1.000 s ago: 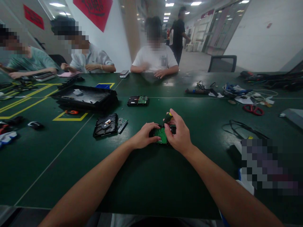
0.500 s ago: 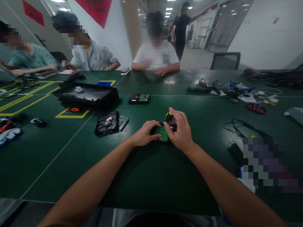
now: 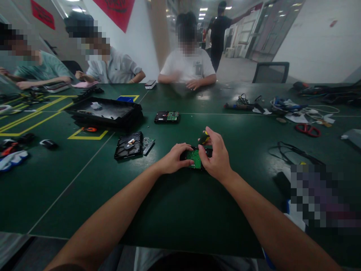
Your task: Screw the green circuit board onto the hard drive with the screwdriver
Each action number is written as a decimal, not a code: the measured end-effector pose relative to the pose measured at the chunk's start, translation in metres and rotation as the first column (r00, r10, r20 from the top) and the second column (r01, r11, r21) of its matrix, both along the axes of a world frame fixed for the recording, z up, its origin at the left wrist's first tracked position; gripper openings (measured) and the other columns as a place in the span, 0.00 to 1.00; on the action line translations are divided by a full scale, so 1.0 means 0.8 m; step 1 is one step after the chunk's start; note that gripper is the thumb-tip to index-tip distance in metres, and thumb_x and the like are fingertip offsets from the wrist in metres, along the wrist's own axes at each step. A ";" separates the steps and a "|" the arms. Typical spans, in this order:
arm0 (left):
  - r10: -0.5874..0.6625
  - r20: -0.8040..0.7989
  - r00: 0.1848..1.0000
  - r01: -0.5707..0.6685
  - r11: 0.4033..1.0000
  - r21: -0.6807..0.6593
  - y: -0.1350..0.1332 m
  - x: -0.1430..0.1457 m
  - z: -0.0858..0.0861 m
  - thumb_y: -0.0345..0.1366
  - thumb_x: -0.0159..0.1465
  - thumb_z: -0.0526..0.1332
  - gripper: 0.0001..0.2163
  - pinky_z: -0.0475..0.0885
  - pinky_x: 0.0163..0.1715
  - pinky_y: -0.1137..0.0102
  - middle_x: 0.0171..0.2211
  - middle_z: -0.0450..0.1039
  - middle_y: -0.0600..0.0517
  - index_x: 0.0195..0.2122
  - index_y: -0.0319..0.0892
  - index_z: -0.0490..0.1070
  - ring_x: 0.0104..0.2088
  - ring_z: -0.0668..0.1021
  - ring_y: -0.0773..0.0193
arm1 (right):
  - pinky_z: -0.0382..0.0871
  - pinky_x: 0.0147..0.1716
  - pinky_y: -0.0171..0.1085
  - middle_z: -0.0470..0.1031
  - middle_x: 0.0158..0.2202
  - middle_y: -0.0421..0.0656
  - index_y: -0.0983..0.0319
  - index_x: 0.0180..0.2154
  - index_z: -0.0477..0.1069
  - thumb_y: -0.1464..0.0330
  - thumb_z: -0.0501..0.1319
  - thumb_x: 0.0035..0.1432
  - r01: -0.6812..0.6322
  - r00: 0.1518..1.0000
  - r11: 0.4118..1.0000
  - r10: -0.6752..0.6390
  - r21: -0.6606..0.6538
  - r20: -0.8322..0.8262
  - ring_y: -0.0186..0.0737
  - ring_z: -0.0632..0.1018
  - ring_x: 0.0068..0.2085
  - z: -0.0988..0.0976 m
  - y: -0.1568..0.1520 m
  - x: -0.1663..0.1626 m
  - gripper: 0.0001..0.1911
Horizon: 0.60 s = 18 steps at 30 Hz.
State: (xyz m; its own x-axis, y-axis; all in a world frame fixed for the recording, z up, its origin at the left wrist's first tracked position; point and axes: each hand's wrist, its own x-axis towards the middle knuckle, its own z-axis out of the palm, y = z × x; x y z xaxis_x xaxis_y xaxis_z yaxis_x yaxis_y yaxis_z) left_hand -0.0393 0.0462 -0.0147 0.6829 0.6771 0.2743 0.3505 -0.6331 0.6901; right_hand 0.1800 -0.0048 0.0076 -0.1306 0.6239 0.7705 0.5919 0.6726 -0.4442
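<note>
A hard drive (image 3: 195, 159) lies on the green table in front of me, its green circuit board facing up. My left hand (image 3: 179, 159) grips the drive's left end, fingers over the far side and thumb on the near part of the board. In my right hand (image 3: 216, 154) is a small screwdriver (image 3: 203, 137) with a black and yellow handle, held tilted above the drive's right part. Its tip is hidden behind the fingers. To the left lies an opened black drive (image 3: 129, 146), with a loose circuit board (image 3: 148, 145) beside it.
Another hard drive (image 3: 167, 117) lies further back. A black tray (image 3: 107, 112) stands at the back left. On the right are red-handled scissors (image 3: 307, 130), cables (image 3: 293, 152) and a tool (image 3: 238, 107). Several people sit across the table (image 3: 175, 210).
My right hand and the screwdriver have shifted slightly right over the drive. My left hand keeps its grip. The whole view has moved a little.
</note>
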 end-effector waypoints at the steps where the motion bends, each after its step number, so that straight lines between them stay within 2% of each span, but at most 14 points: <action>1: -0.004 0.000 1.000 0.004 1.000 0.000 0.000 0.000 0.000 0.42 0.66 0.69 0.22 0.64 0.65 0.47 0.61 0.72 0.43 0.60 0.47 0.70 0.63 0.71 0.47 | 0.80 0.52 0.56 0.64 0.64 0.52 0.49 0.74 0.48 0.71 0.60 0.68 -0.007 1.000 1.000 0.007 -0.005 -0.006 0.51 0.77 0.54 0.000 0.000 0.000 0.39; 7: -0.007 0.002 1.000 0.007 1.000 0.010 0.002 -0.001 -0.002 0.43 0.66 0.69 0.23 0.64 0.65 0.47 0.61 0.71 0.42 0.60 0.46 0.69 0.63 0.71 0.48 | 0.83 0.43 0.51 0.69 0.56 0.49 0.49 0.71 0.53 0.69 0.64 0.66 0.063 0.998 0.997 -0.063 0.053 0.013 0.47 0.77 0.46 0.002 -0.001 -0.001 0.37; 13: -0.002 0.010 1.000 0.002 1.000 0.006 0.002 -0.001 -0.002 0.43 0.65 0.70 0.22 0.65 0.65 0.48 0.60 0.72 0.44 0.59 0.47 0.70 0.63 0.71 0.48 | 0.82 0.47 0.52 0.66 0.61 0.51 0.50 0.73 0.49 0.72 0.60 0.68 0.008 1.000 1.000 -0.008 0.006 -0.016 0.46 0.79 0.46 0.004 -0.002 -0.002 0.38; 18: -0.010 -0.008 1.000 0.010 1.000 -0.004 0.001 0.000 0.002 0.42 0.65 0.70 0.22 0.65 0.64 0.47 0.60 0.72 0.44 0.59 0.48 0.70 0.61 0.72 0.47 | 0.83 0.43 0.51 0.67 0.58 0.50 0.49 0.72 0.52 0.70 0.63 0.66 0.052 0.999 0.998 -0.052 0.044 0.007 0.45 0.78 0.44 0.002 0.000 0.000 0.38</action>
State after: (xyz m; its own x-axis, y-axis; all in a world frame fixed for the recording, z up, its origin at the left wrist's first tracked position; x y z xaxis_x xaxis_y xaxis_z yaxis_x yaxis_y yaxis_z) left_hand -0.0394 0.0470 -0.0128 0.6918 0.6711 0.2666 0.3493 -0.6341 0.6898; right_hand 0.1798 -0.0047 0.0093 -0.1056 0.5955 0.7964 0.6303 0.6595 -0.4096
